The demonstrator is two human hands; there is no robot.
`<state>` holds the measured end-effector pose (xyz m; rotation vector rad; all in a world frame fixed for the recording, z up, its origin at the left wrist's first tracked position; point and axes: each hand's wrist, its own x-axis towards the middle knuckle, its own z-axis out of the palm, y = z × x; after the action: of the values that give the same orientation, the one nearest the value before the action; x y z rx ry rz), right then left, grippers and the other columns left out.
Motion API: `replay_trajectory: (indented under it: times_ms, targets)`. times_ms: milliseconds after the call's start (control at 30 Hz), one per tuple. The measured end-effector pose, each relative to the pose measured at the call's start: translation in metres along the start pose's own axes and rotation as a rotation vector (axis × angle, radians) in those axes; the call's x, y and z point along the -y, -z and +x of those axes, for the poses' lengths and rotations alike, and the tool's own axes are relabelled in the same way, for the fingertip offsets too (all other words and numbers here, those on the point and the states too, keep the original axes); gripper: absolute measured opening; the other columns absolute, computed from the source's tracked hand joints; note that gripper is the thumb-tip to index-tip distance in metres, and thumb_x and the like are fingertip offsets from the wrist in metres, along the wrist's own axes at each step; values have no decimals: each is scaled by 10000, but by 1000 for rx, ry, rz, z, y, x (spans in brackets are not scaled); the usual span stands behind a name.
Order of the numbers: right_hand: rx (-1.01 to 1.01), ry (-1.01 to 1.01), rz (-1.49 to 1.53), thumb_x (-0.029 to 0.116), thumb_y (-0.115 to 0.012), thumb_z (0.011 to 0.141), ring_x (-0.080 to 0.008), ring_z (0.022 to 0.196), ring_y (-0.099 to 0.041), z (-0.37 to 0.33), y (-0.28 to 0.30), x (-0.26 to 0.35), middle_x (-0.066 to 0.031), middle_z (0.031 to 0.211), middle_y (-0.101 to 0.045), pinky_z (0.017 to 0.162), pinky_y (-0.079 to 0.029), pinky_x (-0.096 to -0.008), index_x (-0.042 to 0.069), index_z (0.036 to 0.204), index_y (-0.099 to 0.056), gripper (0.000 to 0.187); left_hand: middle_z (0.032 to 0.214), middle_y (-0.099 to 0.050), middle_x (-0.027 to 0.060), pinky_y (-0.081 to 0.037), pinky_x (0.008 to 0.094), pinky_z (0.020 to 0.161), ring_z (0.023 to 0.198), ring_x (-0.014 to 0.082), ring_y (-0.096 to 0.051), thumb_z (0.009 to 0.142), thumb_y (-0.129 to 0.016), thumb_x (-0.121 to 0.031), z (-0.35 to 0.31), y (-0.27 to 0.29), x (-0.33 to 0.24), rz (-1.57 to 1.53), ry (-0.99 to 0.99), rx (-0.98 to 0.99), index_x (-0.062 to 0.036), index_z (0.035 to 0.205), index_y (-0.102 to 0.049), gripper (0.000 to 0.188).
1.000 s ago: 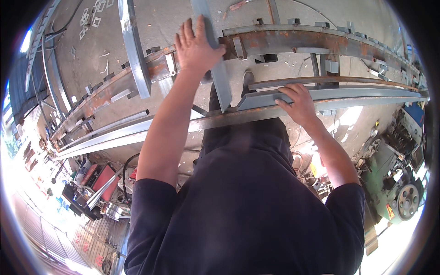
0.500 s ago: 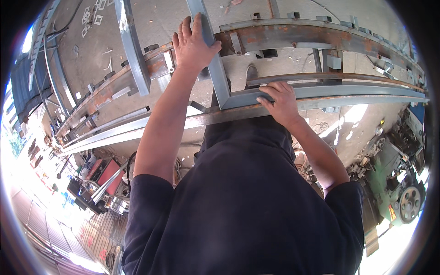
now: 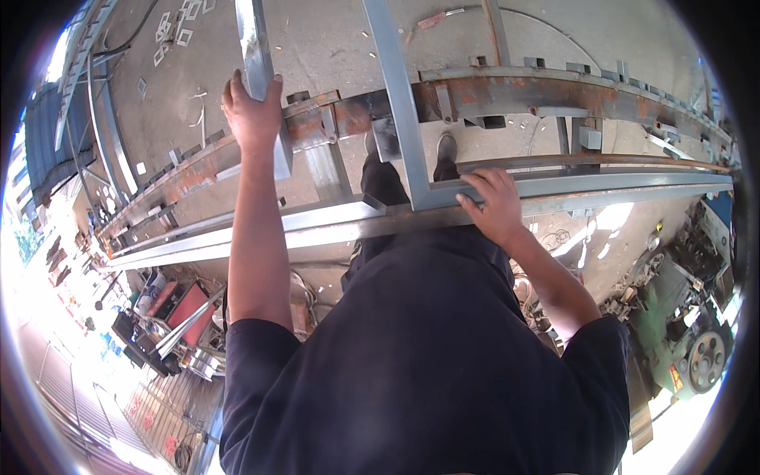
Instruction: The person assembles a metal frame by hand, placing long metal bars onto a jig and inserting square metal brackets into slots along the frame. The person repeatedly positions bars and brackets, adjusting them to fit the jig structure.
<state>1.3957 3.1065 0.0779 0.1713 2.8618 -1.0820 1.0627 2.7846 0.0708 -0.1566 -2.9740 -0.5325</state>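
Observation:
My left hand point(image 3: 253, 117) is closed around a grey square steel tube point(image 3: 256, 55) that runs away from me on the left, thumb on its right side and fingers on its left. My right hand point(image 3: 495, 207) grips a long grey steel tube point(image 3: 617, 182) that stretches to the right, with the fingers over its far edge and the thumb toward me. Just left of that hand, this tube meets another steel tube point(image 3: 400, 103) at a slanted corner joint. A bright steel bar point(image 3: 317, 220) lies along the near rail, left of the corner.
A rusty steel beam point(image 3: 554, 96) with small brackets crosses beyond my hands. Several small square metal plates point(image 3: 184, 36) lie on the concrete floor. A green machine with a wheel point(image 3: 706, 358) stands at right, and a red box point(image 3: 190, 317) at lower left.
My left hand has let go of the tube at the corner and moved left onto the other tube. My right hand stays on the long tube. The view has shifted slightly.

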Motion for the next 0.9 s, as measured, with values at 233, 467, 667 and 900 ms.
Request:
replay_trajectory:
  times_ms: [233, 467, 667, 900]
  targets:
    - [-118, -282, 47, 270, -758, 921, -409, 1184, -602, 58, -60, 57, -176, 1245, -674, 1021, -487, -498, 61, 1304, -645, 451, 1311, -667, 239, -513, 449, 1029, 1205, 327, -658, 854, -834, -476, 69, -22, 40, -477, 364, 561, 20, 1471, -508, 856]
    - [-152, -287, 268, 221, -766, 937, -364, 1229, -625, 121, -72, 170, -197, 1301, -665, 1059, -494, -458, 30, 1347, -638, 470, 1088, -707, 208, -565, 435, 874, 1018, 282, -704, 797, -805, -292, 75, -4, 20, -494, 343, 587, 44, 1267, -564, 626]
    - [151, -482, 909, 316, -770, 943, -270, 1326, -552, 159, -131, 198, -219, 1439, -556, 1105, -448, -383, -16, 1529, -403, 766, 1112, -704, 200, -562, 412, 871, 1012, 266, -701, 813, -779, -248, 58, 15, -19, -802, 359, 603, 62, 1304, -553, 623]
    - [187, -546, 862, 306, -802, 896, -267, 1223, -585, 120, -99, 198, -207, 1323, -599, 1068, -470, -397, -36, 1528, -316, 868, 1124, -677, 168, -560, 442, 915, 1017, 271, -683, 851, -722, -84, 15, 13, -28, -1298, 684, 1125, 13, 1391, -517, 586]
